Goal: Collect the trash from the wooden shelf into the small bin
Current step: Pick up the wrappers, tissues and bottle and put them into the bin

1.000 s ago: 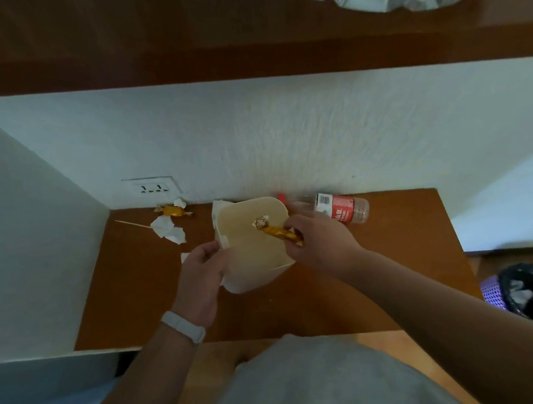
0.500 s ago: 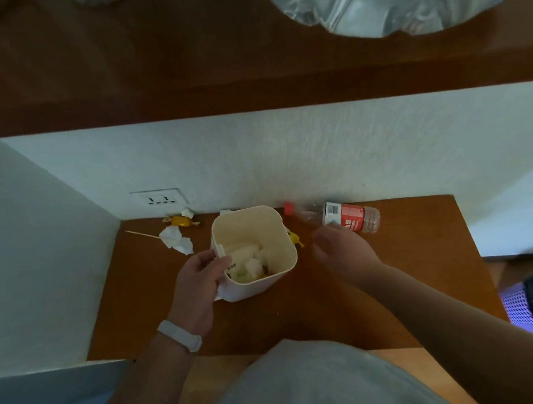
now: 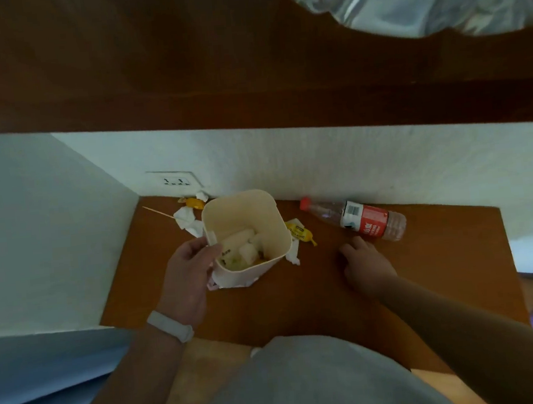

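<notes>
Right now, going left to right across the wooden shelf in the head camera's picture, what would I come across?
thin wooden stick → crumpled white paper → small bin → yellow wrapper → plastic bottle
</notes>
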`<state>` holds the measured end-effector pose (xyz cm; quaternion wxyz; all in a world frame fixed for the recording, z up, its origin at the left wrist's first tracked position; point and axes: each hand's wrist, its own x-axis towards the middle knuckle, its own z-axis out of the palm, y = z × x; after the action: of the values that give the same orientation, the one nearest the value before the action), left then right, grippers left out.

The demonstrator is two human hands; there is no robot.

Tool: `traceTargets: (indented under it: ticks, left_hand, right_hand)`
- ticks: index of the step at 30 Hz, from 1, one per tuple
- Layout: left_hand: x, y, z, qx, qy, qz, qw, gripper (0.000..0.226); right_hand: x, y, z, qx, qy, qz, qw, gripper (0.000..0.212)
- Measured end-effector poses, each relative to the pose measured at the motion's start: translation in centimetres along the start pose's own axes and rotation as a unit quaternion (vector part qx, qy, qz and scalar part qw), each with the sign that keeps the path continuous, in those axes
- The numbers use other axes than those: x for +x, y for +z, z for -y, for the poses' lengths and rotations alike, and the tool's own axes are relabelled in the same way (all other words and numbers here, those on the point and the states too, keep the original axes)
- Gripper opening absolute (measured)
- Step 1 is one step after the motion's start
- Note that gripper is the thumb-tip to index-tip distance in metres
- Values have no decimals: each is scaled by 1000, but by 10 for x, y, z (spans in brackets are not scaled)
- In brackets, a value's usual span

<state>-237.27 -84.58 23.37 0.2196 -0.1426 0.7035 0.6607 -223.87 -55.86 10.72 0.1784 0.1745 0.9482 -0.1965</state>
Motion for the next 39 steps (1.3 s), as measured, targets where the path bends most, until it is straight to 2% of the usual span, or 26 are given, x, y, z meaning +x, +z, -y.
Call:
traceTargets:
  ticks: [9,15,19,24,28,32,39]
  left_hand:
    - [-18,-6,7,-15,-1,-4,1000,10]
    - [-24,-23,13,-15,2,-3,1000,15]
    - [-25,-37,17,-21,6,-1,1000,18]
    - [-31,-54,23,-38,6,14,999,17]
    - [-34,-72,25,-49,4,13,999,18]
    - [-32,-98,27,-52,1,5,999,19]
    - [-23,-161,26,-93,13,-14,995,18]
  right_hand:
    - [-11,-11,35,73,-18,-12,997,22]
    - [-30,-54,90,168,-32,-127,977,26]
    - [-44,-79,135,208,-111,-215,948,23]
    - [-53,-77,183,137,-217,-177,950,29]
    - [-59,-63,206,106,-252,-159,949,35]
    - [-61,-51,216,115,-244,-164,949,36]
    - [-51,-21,220,63,-166,-133,975,42]
